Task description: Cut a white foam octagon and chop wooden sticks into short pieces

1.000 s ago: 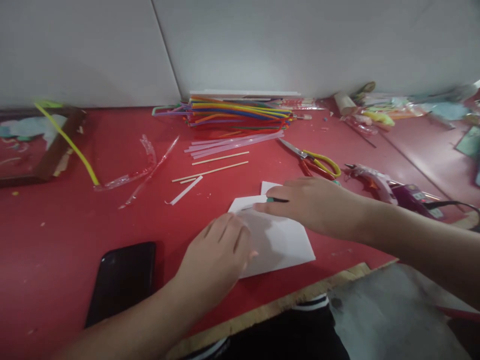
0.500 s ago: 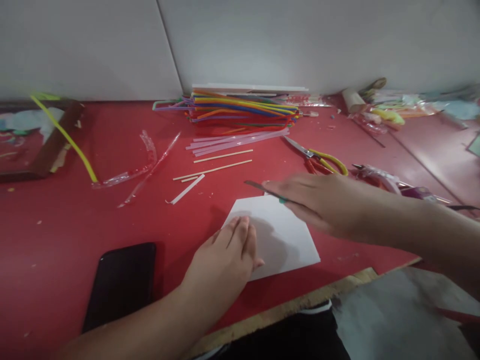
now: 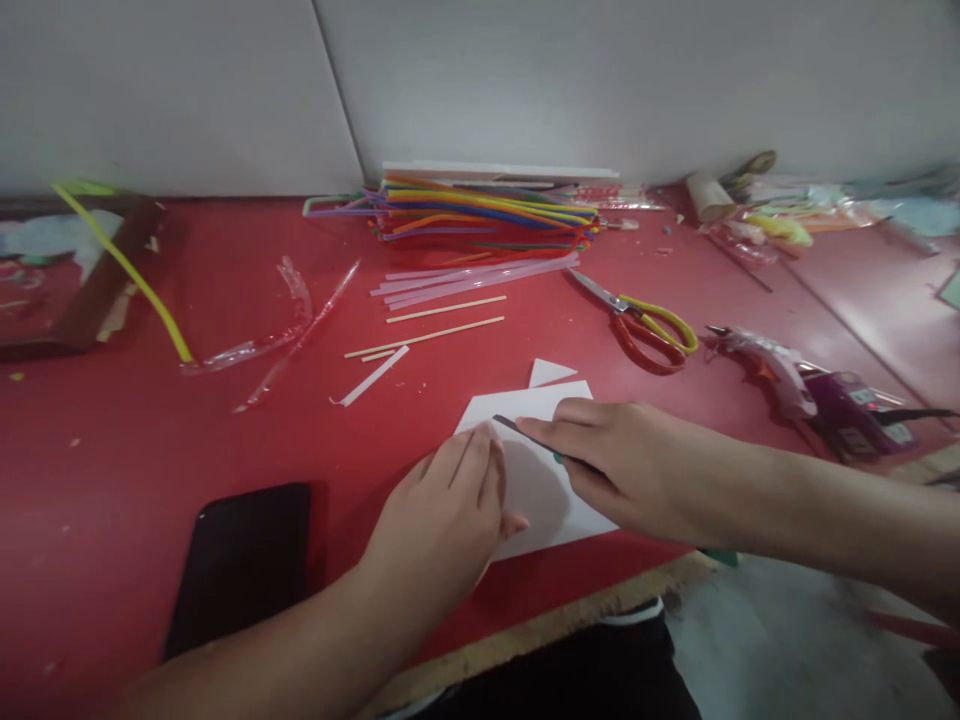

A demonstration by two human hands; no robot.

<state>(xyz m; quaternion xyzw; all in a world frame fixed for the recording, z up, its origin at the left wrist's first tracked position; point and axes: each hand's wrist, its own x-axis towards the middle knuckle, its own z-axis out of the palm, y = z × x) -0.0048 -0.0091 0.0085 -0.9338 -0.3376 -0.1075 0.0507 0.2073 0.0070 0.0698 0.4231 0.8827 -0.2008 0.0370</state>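
Observation:
A sheet of white paper (image 3: 529, 400) with angled corners lies flat on the red tabletop near its front edge. My left hand (image 3: 457, 490) rests on the paper's left part, fingers stretched out and flat. Over the paper's right part, my right hand (image 3: 611, 455) is closed round a cutter knife (image 3: 510, 424) with a dark, thin blade and a bit of green. The blade's tip points left, close to my left fingertips. Just beyond the far edge of the sheet lies a small white paper triangle (image 3: 551, 373).
Scissors (image 3: 637, 318) lie beyond my right hand, a glue gun (image 3: 772, 375) farther right. Wooden sticks (image 3: 442, 335), a white strip (image 3: 375, 377) and coloured pipe cleaners (image 3: 487, 215) lie ahead. A black phone (image 3: 238, 565) is at left, near a brown tray (image 3: 112, 270).
My right hand has moved with the cutter knife toward me, from the paper's far edge to over its middle. The white triangle now shows fully. My left hand stays on the paper.

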